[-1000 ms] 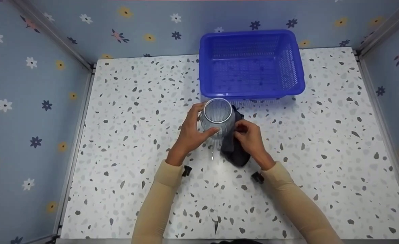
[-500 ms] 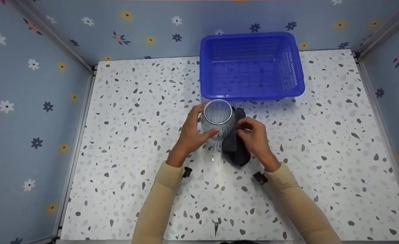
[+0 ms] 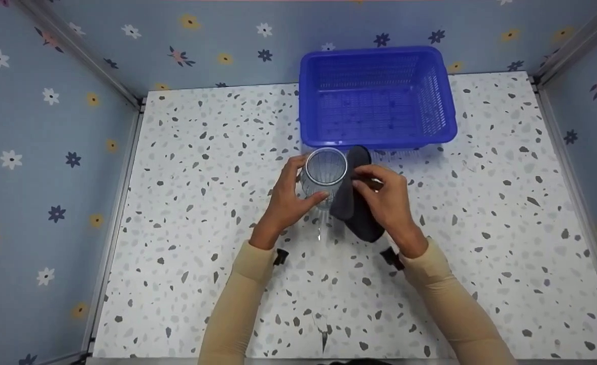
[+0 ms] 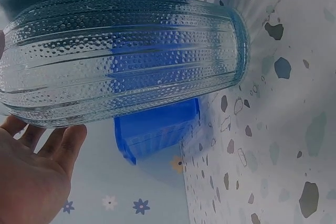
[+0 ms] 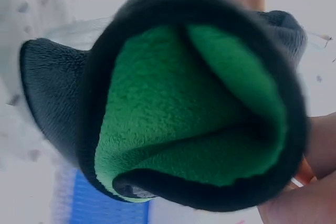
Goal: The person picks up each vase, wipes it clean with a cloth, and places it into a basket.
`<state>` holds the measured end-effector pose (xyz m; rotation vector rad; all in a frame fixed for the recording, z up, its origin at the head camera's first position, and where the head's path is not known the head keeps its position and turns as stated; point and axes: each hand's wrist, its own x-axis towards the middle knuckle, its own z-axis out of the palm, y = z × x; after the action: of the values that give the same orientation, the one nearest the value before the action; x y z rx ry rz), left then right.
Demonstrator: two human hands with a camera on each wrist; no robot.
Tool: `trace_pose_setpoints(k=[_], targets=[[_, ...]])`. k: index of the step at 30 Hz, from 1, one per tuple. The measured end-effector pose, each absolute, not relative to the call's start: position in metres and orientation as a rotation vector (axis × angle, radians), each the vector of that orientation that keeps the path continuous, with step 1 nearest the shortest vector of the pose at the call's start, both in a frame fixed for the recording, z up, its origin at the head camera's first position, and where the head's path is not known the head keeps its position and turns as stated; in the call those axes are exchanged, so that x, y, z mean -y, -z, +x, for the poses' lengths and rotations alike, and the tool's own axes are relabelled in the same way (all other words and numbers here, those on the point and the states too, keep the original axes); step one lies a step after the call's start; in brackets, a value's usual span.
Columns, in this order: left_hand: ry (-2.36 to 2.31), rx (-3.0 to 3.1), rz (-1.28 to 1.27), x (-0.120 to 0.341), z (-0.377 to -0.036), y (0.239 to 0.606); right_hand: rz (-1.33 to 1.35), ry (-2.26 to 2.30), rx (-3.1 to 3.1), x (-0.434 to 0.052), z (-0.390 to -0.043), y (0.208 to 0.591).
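Observation:
A clear ribbed glass (image 3: 324, 173) is held just above the speckled table (image 3: 186, 167), mouth facing up toward the head camera. My left hand (image 3: 288, 196) grips its left side; the left wrist view shows the glass (image 4: 123, 59) close up with the palm (image 4: 31, 177) below it. My right hand (image 3: 385, 196) pinches a dark grey cloth (image 3: 355, 203) against the glass's right side. In the right wrist view the cloth (image 5: 173, 103) is folded, dark outside and green inside.
A blue plastic basket (image 3: 377, 96) with nothing in it stands just behind the glass, against the floral back wall. Floral walls close in the table at left, right and back.
My right hand has lifted the cloth higher along the right side of the glass, up to its rim. The left hand and the glass have stayed in place.

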<state>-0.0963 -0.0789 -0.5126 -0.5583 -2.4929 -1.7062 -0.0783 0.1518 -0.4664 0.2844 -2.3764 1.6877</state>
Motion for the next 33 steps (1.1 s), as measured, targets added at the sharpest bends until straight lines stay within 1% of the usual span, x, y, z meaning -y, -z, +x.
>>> trace_pose_setpoints(k=[10, 19, 25, 33], targets=[[1.704, 2.483, -0.566, 0.079, -0.097, 0.511, 0.301, -1.576, 2.455, -0.148, -0.078, 0.457], [1.682, 2.483, -0.569, 0.078, -0.096, 0.511, 0.334, -1.565, 2.451, -0.149, -0.078, 0.466], [1.682, 2.491, -0.566, 0.079, -0.096, 0.512, 0.302, -1.583, 2.453, -0.151, -0.076, 0.484], [1.697, 2.481, -0.567, 0.078, -0.096, 0.513, 0.236, -1.549, 2.565, -0.15, -0.078, 0.527]])
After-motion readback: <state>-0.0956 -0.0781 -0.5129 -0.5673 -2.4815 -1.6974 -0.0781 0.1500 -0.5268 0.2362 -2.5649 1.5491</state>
